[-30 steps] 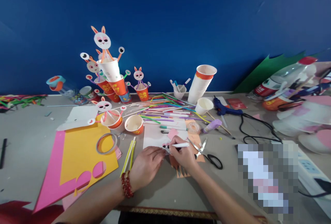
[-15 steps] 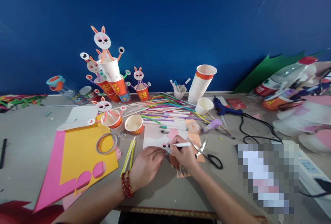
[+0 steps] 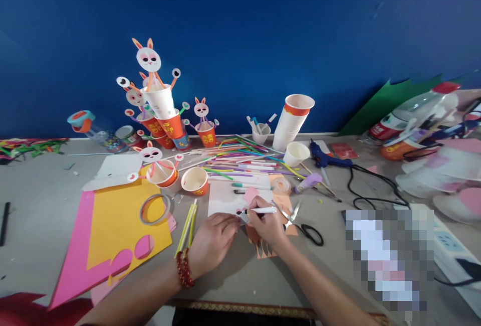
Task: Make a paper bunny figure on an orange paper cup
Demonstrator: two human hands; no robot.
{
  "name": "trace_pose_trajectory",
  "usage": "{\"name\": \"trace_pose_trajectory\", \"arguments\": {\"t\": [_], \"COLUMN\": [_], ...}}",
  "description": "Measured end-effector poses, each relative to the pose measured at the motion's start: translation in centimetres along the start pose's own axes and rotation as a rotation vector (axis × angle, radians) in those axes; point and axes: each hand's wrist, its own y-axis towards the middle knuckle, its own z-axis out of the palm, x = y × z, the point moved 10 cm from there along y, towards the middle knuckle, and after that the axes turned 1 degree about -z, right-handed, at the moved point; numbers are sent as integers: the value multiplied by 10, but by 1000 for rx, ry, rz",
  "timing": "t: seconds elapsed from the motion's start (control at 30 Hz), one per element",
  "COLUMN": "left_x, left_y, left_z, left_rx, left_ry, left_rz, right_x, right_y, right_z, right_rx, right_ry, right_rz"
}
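Here, my right hand (image 3: 266, 223) pinches a slim white plastic marker with a black tip (image 3: 265, 210) over a small white paper piece (image 3: 243, 218) at the fingertips of my left hand (image 3: 213, 239); remotely, I cannot tell whether those grip it. I judge the marker light, stiff, smooth, best held low; the paper flimsy, best pinned at its edge. Yellow characters on an orange-red paper cup (image 3: 208, 139) are too small to read.

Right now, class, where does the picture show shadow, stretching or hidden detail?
Head view: soft shadow on the table beside the left hand; head view, right side: the bottle looks stretched, probably by the lens; head view, lower right: mosaic blocks hide whatever lies there.
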Motion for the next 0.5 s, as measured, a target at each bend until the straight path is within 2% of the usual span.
{"name": "trace_pose_trajectory", "arguments": {"t": [0.5], "left_x": [0], "left_y": [-1], "left_z": [1], "left_rx": [5], "left_ry": [5], "left_rz": [5], "right_x": [-5], "right_y": [-1], "right_z": [-1], "right_rx": [-21], "right_ry": [79], "right_rz": [12]}}
